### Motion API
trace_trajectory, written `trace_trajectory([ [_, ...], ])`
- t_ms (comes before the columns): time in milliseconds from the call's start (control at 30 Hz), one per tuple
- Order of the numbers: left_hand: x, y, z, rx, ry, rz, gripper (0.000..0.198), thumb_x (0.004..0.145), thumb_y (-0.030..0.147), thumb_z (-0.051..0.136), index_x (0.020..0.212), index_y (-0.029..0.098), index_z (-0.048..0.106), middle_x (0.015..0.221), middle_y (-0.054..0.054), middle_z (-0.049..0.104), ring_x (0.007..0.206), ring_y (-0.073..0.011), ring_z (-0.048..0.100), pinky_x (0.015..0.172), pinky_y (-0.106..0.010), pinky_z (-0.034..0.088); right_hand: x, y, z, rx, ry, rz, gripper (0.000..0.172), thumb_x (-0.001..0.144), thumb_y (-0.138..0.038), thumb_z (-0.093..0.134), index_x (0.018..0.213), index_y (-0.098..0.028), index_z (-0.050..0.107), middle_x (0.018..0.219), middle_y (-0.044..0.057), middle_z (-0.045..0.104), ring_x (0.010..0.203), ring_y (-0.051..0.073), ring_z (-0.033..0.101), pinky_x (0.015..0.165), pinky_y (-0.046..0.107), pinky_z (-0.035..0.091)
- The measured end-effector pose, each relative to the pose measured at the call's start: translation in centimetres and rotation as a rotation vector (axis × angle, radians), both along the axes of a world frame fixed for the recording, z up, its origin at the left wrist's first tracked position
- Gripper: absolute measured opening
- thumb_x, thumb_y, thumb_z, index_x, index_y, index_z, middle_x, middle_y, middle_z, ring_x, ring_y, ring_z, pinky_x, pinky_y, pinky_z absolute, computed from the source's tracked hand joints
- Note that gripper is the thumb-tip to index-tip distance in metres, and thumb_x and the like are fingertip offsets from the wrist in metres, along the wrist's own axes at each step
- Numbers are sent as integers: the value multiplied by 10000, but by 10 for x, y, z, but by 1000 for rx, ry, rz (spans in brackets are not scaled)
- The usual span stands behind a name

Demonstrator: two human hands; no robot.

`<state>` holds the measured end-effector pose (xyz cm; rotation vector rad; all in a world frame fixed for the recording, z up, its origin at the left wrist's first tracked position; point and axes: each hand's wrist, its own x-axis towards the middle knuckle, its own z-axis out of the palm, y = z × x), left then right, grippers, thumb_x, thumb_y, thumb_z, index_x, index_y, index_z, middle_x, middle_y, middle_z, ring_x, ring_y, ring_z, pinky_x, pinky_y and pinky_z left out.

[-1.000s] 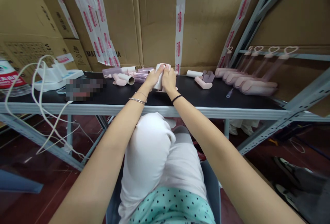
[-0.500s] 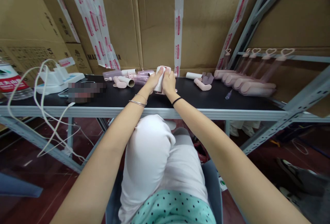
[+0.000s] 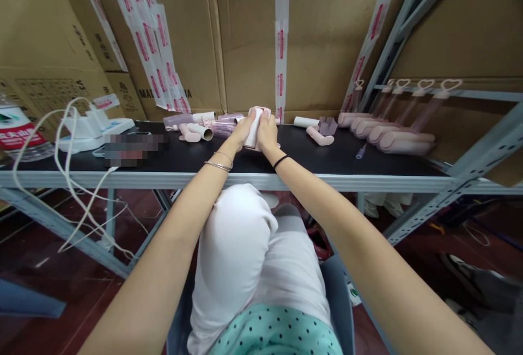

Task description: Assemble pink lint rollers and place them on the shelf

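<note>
Both hands close around a lint roller (image 3: 253, 133), a white paper roll with pink plastic showing at its edges, held just above the black tabletop. My left hand (image 3: 242, 129) grips it from the left, and my right hand (image 3: 267, 130) wraps its right side. Much of the roller is hidden by the fingers. Left of the hands lie pink plastic handles (image 3: 190, 133), a white paper roll (image 3: 205, 133) with a cardboard core, and purple covers (image 3: 178, 120). On the right are another white roll (image 3: 306, 121), a bent pink handle (image 3: 320, 136) and a purple cover (image 3: 328, 126).
Several pink lint rollers with heart-shaped loops (image 3: 404, 140) stand in a row at the right. A small purple piece (image 3: 360, 152) lies before them. Chargers with white cables (image 3: 87, 126), a blurred-out phone (image 3: 131, 148) and a bottle (image 3: 22, 132) are left. Cardboard (image 3: 245, 44) walls the back.
The camera view has shifted slightly. Both hands keep their hold on the lint roller, which seems turned a little; the things on the table lie as before.
</note>
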<state>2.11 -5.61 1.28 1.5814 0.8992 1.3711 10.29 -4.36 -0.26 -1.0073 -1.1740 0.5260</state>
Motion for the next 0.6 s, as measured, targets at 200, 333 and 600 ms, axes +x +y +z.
trace_trajectory([
  [200, -14, 12, 7, 156, -57, 352, 520, 989, 472, 233, 1181, 134, 578, 1140, -136, 703, 1031, -174, 676, 848, -282, 531, 26, 40, 23, 49, 296, 13, 431, 929, -562, 302, 1029, -205, 524, 1028, 87, 609, 1026, 226, 617, 955, 459, 493],
  [333, -21, 15, 3, 230, 198, 530, 304, 908, 257, 459, 1168, 150, 573, 1199, -129, 681, 1134, -191, 628, 997, -325, 456, 56, 58, 31, 26, 540, 216, 472, 886, -608, 274, 936, -205, 514, 880, 61, 613, 877, 205, 647, 794, 389, 569],
  [600, -24, 19, -9, 13, 600, 584, 557, 711, 237, 739, 1201, 145, 489, 1332, -237, 559, 1297, -330, 511, 1075, -478, 362, 68, 51, 17, -9, 815, 419, 230, 889, -399, 322, 791, -233, 448, 726, 18, 594, 812, 180, 647, 846, 380, 569],
])
